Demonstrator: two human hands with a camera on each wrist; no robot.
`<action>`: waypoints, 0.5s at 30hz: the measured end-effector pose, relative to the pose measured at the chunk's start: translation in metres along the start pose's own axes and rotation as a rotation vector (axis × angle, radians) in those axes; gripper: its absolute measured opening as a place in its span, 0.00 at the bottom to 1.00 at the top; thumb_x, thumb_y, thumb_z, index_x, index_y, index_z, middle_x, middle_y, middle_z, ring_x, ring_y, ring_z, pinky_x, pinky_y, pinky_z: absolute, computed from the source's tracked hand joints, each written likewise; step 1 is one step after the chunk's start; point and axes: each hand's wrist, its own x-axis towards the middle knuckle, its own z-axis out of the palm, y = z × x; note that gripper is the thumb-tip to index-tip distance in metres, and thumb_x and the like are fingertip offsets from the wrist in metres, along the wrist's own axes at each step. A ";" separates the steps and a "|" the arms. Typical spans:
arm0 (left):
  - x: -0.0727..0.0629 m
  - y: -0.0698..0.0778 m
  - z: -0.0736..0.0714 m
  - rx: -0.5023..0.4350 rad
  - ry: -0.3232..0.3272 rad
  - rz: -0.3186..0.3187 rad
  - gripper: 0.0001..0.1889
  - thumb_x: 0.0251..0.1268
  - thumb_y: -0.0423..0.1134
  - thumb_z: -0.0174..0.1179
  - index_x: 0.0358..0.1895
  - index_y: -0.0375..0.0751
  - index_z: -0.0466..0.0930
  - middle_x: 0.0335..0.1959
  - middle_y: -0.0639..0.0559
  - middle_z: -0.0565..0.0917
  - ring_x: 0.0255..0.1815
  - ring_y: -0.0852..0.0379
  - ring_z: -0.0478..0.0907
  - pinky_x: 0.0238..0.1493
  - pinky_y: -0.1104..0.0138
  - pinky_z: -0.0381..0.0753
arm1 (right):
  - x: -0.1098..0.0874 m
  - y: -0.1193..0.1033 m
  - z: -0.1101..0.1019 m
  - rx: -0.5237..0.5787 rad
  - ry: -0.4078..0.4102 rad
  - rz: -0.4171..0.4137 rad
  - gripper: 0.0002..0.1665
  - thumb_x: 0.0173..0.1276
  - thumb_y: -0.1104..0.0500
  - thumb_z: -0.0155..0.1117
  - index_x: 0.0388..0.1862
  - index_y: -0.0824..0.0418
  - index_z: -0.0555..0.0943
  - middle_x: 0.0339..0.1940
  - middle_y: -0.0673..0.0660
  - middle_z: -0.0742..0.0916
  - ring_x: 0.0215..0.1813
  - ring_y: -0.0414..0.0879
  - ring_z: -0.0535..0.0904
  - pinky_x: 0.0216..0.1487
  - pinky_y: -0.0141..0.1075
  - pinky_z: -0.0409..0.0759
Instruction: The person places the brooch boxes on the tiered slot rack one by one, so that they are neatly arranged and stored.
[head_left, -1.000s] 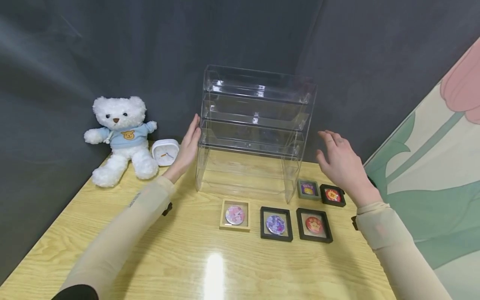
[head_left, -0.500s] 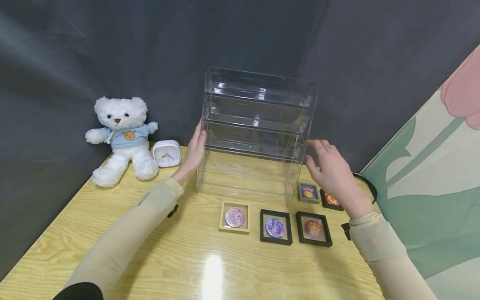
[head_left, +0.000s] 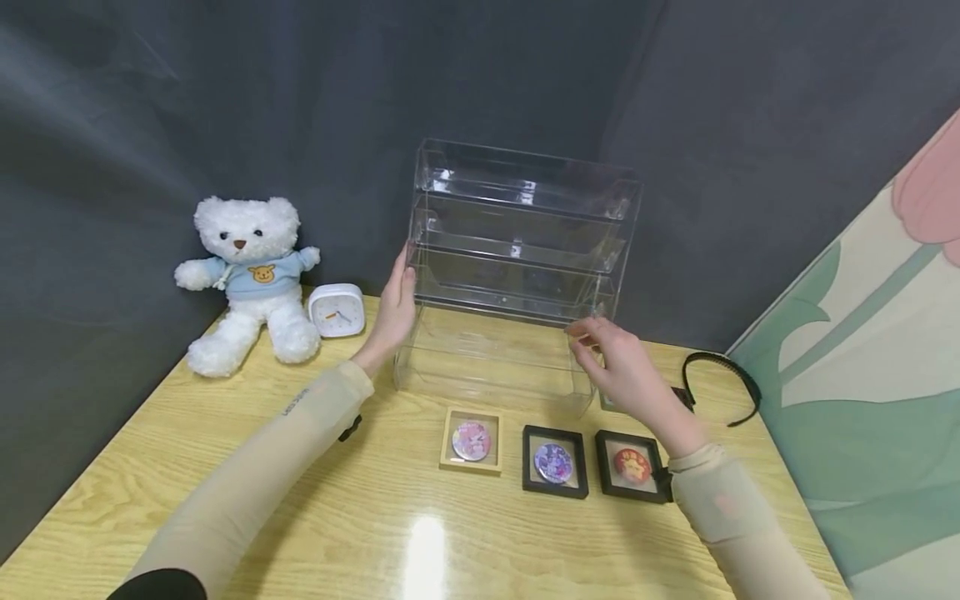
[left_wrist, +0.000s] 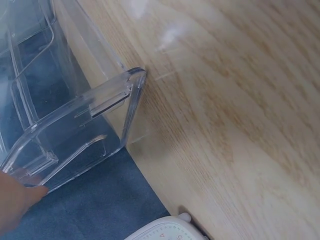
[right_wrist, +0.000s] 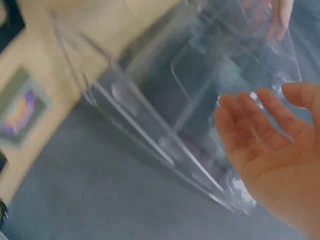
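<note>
The clear tiered display stand stands upright toward the back of the counter, in front of the dark cloth backdrop, and our two hands now bracket it. Starting at the left, the white teddy bear and the small white clock sit where they were, untouched. Our left hand has slid from the stand's lower left edge to lie flat against its left side wall, fingers straight; the left wrist view shows a fingertip pressing the plastic near the rim. In the middle, the three framed badges, a wooden frame and two black frames and, lie in a row just in front of the stand. On the right, our right hand has come in from well clear of the stand to its front right corner, with relaxed, slightly bent fingers that touch or nearly touch the wall; the right wrist view is blurred, so we cannot tell if there is contact. Its arm now hides the two smaller frames beside that corner, while a black headband has come into sight farther right. We judge that we are about to steady or shift the stand between both palms.
</note>
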 end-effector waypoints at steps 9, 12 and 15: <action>0.001 -0.003 0.002 -0.001 0.033 0.032 0.28 0.92 0.38 0.33 0.87 0.35 0.50 0.87 0.41 0.56 0.86 0.43 0.54 0.85 0.58 0.53 | 0.003 0.004 0.057 0.217 -0.092 0.012 0.10 0.84 0.64 0.61 0.55 0.65 0.86 0.51 0.60 0.91 0.48 0.54 0.89 0.50 0.50 0.90; 0.001 -0.005 0.002 0.007 0.033 0.035 0.28 0.92 0.38 0.33 0.88 0.36 0.49 0.87 0.42 0.56 0.86 0.44 0.54 0.85 0.60 0.52 | 0.002 0.005 0.072 0.255 -0.121 0.011 0.09 0.83 0.64 0.62 0.54 0.65 0.86 0.49 0.60 0.91 0.47 0.54 0.89 0.49 0.48 0.90; 0.000 -0.006 0.002 0.012 0.037 0.047 0.28 0.92 0.39 0.32 0.87 0.36 0.49 0.87 0.41 0.56 0.86 0.45 0.53 0.85 0.60 0.52 | 0.001 0.005 0.085 0.260 -0.154 0.000 0.10 0.82 0.66 0.62 0.54 0.67 0.86 0.49 0.63 0.91 0.48 0.55 0.89 0.49 0.48 0.90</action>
